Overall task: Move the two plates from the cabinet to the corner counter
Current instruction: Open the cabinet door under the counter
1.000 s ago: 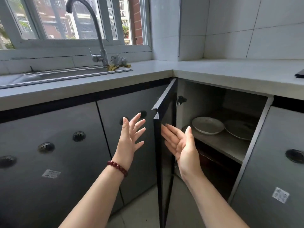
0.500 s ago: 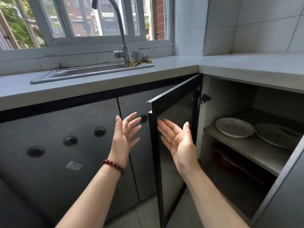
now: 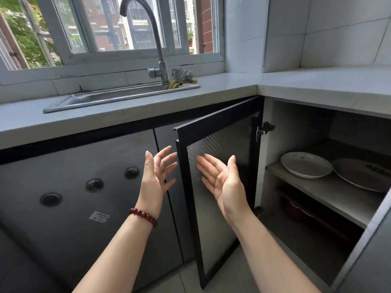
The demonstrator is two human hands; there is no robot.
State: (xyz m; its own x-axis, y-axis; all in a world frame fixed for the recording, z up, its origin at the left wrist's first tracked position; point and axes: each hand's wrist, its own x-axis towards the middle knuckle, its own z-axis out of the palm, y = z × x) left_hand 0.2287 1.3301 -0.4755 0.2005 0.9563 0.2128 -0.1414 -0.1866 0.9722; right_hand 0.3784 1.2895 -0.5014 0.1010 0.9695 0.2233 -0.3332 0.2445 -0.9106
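Two pale plates lie side by side on the upper shelf (image 3: 330, 193) of the open cabinet at the right: a smaller one (image 3: 305, 164) to the left and a larger one (image 3: 361, 174), partly cut off by the cabinet frame. My left hand (image 3: 157, 172) and my right hand (image 3: 220, 178) are raised in front of me, palms facing each other, fingers straight, holding nothing. They hover either side of the edge of the open cabinet door (image 3: 218, 166), left of the plates. The corner counter (image 3: 264, 83) runs above the cabinet.
A steel sink (image 3: 118, 97) with a tall tap (image 3: 156, 49) and a crumpled cloth (image 3: 182, 78) sits under the window. Dark closed cabinet doors (image 3: 74, 187) fill the left. A dark red pot (image 3: 296, 210) sits on the cabinet's lower level. The open door juts toward me.
The view has swung left and closer, so the cabinet and plates now sit further right. Both hands stay raised and empty, in much the same pose.
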